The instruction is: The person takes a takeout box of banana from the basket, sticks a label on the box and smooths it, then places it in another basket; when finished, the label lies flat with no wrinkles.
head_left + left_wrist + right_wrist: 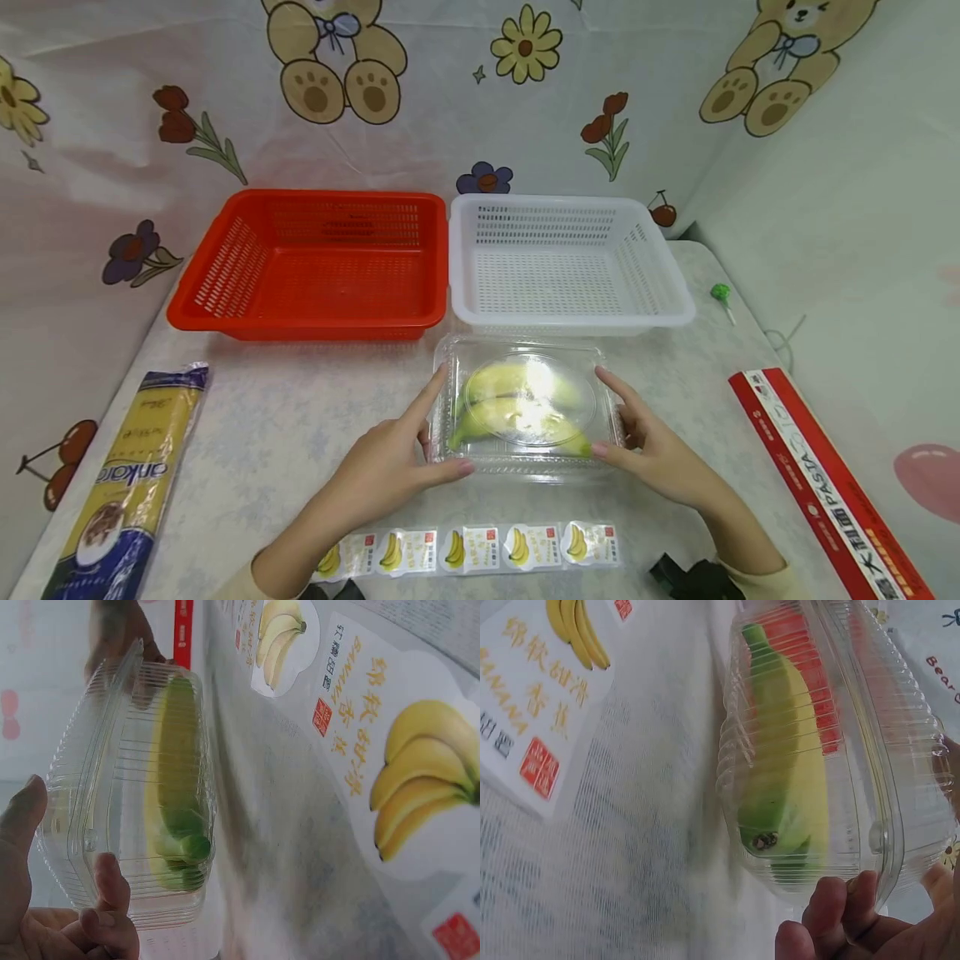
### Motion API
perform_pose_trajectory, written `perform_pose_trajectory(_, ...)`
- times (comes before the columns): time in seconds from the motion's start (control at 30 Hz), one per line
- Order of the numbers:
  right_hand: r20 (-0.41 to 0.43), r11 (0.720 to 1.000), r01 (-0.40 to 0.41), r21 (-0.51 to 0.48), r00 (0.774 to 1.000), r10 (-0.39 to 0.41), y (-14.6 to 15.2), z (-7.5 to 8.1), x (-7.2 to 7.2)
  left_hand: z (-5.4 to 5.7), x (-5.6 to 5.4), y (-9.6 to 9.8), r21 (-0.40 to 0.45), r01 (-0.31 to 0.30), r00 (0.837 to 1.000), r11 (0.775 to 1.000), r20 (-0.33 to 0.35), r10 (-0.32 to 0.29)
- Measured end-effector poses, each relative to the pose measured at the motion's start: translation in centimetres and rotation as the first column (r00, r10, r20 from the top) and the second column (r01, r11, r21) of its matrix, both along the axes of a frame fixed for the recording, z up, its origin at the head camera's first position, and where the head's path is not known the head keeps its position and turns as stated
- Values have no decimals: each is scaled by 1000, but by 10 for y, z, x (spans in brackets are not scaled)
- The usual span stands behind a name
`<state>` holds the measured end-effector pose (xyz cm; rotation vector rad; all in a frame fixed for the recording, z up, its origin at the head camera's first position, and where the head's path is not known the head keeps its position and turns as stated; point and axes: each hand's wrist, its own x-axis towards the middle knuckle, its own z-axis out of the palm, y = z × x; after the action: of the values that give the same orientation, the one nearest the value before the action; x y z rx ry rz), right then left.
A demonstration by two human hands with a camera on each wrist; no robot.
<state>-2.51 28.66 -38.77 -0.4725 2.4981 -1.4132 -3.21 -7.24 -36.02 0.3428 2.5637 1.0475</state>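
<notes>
A clear plastic clamshell box (517, 463) with its lid down sits at the middle of the table, in front of the baskets. Inside it lie yellow bananas (495, 412) with green ends; glare on the lid hides part of them. My left hand (386, 462) holds the box's left side, thumb near the front corner and index finger up along the edge. On the opposite side my right hand (660, 458) grips it with thumb and fingers. In the left wrist view, curled fingertips (112, 885) touch the box wall. A strip of banana stickers (469, 548) lies nearer me.
A red basket (307, 323) and a white basket (573, 320) stand side by side at the back. The yellow-and-blue pasta pack (127, 483) lies at left, a long red pasta box (825, 492) at right. A green lollipop (721, 292) lies near the right edge.
</notes>
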Motion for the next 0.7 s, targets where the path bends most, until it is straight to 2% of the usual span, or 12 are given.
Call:
perform_pose_trajectory(0.27,42,999,17,-46,999,-15,23,-3,-7,-15,-11,25,25,50,998,998,-48,-49)
perform_pose_trajectory(0.7,30,998,51,-25,998,-50,42,-7,-13,-24,-19,46,61,74,997,995,-37,-71)
